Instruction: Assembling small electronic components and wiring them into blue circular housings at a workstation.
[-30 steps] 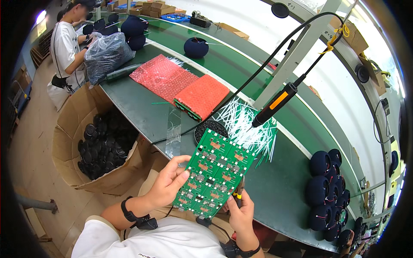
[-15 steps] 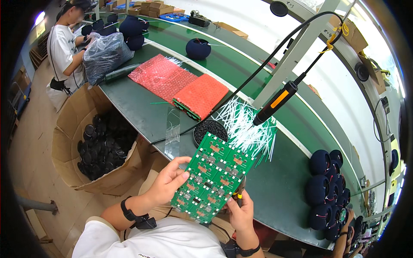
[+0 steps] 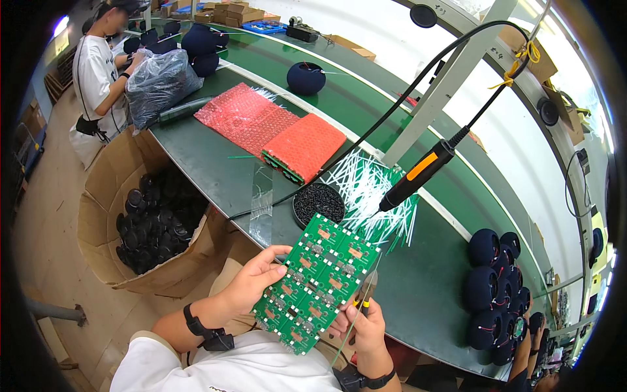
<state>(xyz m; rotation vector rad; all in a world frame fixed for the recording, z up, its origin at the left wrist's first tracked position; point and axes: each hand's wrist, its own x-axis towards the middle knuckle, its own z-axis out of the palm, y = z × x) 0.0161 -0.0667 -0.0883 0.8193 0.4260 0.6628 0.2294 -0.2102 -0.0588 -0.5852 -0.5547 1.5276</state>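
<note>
Left hand point(image 3: 250, 281) grips board point(image 3: 316, 285); right hand point(image 3: 367, 326), seemingly pliers point(image 3: 364, 303).

Green workbench point(image 3: 423, 294) — red bubble wrap point(image 3: 308, 147), white strips point(image 3: 362, 186)

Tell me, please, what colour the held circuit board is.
The circuit board is green with coppery patches; it shows best in the head view.

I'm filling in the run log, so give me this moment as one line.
left hand: holds green circuit board | right hand: holds pliers beside board's edge | ahead: black parts, white strips
</note>
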